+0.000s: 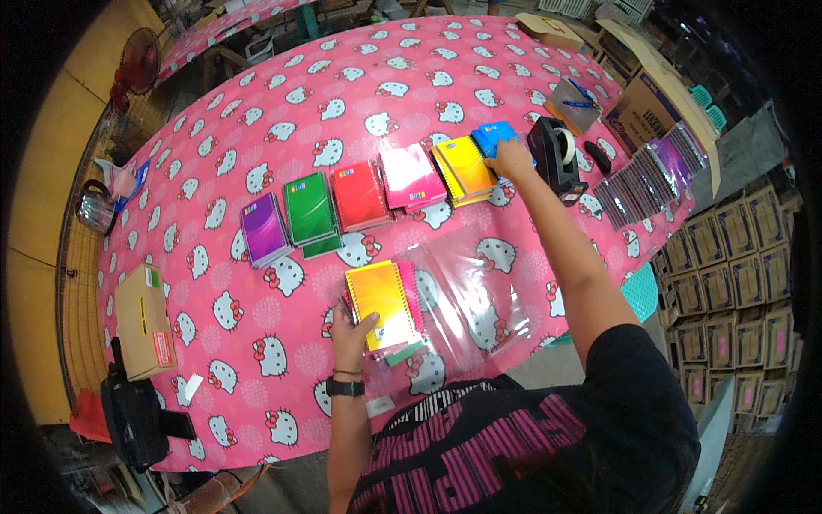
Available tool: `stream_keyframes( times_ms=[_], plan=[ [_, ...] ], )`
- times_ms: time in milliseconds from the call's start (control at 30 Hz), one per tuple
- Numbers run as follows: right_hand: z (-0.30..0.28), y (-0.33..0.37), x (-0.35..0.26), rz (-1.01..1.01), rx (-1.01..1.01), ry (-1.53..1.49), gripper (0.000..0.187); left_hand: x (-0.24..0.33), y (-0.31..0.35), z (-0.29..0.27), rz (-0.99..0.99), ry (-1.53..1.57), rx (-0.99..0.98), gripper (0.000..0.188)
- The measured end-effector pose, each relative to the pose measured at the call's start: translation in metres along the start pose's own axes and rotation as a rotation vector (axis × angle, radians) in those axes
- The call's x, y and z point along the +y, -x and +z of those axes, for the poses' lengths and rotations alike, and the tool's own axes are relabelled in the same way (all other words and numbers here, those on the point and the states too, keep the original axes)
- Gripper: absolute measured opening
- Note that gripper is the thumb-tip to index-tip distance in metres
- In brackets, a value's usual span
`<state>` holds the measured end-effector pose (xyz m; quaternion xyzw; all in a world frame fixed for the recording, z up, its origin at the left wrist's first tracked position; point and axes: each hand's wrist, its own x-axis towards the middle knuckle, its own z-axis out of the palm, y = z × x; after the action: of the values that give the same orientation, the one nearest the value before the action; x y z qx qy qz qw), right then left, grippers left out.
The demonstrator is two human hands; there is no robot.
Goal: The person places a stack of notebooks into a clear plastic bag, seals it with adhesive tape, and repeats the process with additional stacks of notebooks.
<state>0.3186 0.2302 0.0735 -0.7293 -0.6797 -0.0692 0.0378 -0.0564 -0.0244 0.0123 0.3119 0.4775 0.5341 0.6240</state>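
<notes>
My left hand [349, 337] grips a small stack of spiral notebooks near the table's front, its thumb over the yellow notebook [378, 295] on top. Pink and green edges stick out from under that one. My right hand [512, 160] reaches to the far right of a row of notebook piles, its fingers closed at the blue notebook [491, 134]. Leftward from there run yellow notebooks [463, 168], pink notebooks [413, 176], red notebooks [360, 195], green notebooks [309, 208] and purple notebooks [265, 230]. Clear plastic sleeves [467, 295] lie beside and under the held stack.
A black tape dispenser [552, 163] stands right of the blue pile. Beyond it are wrapped notebook stacks [635, 190], a pen holder [574, 107] and a large carton [640, 113]. On the left lie a cardboard box [144, 321] and a black bag [133, 420].
</notes>
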Motion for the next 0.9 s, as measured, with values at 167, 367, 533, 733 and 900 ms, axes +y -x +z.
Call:
stream_keyframes(
  times_ms=[167, 367, 533, 733, 900],
  plan=[
    [-0.022, -0.005, 0.010, 0.036, 0.017, 0.073, 0.019, -0.001, -0.004, 0.006, 0.036, 0.054, -0.029, 0.049],
    [-0.064, 0.063, 0.000, 0.076, 0.115, -0.760, 0.033, 0.000, -0.002, 0.001, 0.039, 0.038, 0.041, 0.049],
    [-0.004, 0.123, -0.053, 0.036, -0.021, -1.223, 0.032, 0.000, -0.003, 0.006, 0.017, 0.052, 0.009, 0.050],
    [-0.054, 0.193, -0.119, 0.295, -0.586, -1.874, 0.035, 0.005, 0.002, 0.010, 0.054, 0.058, -0.001, 0.044],
    [-0.055, 0.200, -0.124, 0.125, -0.597, -1.655, 0.034, -0.004, -0.002, 0.003, 0.076, 0.018, -0.034, 0.043]
  ],
)
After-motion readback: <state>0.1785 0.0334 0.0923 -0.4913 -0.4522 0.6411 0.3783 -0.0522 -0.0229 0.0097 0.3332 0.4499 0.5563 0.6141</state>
